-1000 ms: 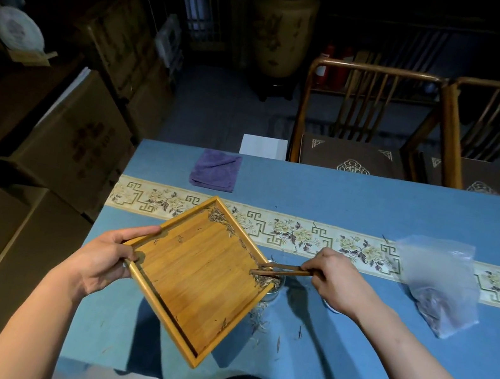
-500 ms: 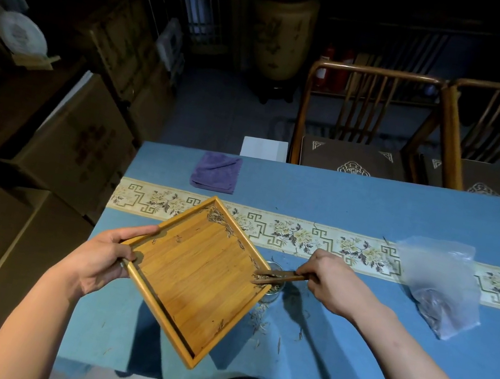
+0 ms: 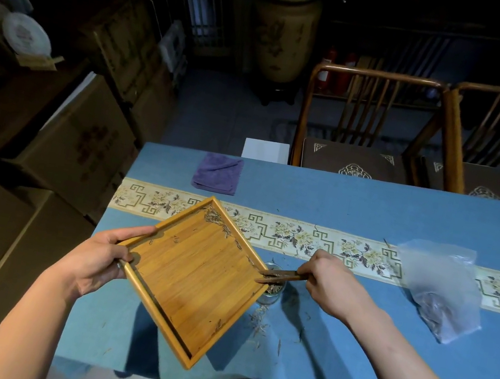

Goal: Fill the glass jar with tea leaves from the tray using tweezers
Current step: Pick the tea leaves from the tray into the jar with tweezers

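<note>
Blue desk (image 3: 371, 211) crossed by a cream floral-and-fret band (image 3: 300, 236); honey-brown striped tray (image 3: 192, 279); purple cloth (image 3: 218, 173); brown tweezers (image 3: 282, 276).

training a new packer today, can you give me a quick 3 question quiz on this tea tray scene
1. True or false: the left hand holds the wooden tray lifted and tilted off the table.
2. What does the right hand hold? A) a spoon B) the tweezers C) the purple cloth
3. Fill in: the tweezer tips sit at the tray corner just above the glass ____.

Key
1. True
2. B
3. jar; loose tea leaves lie spilled on the table beside it.
</note>
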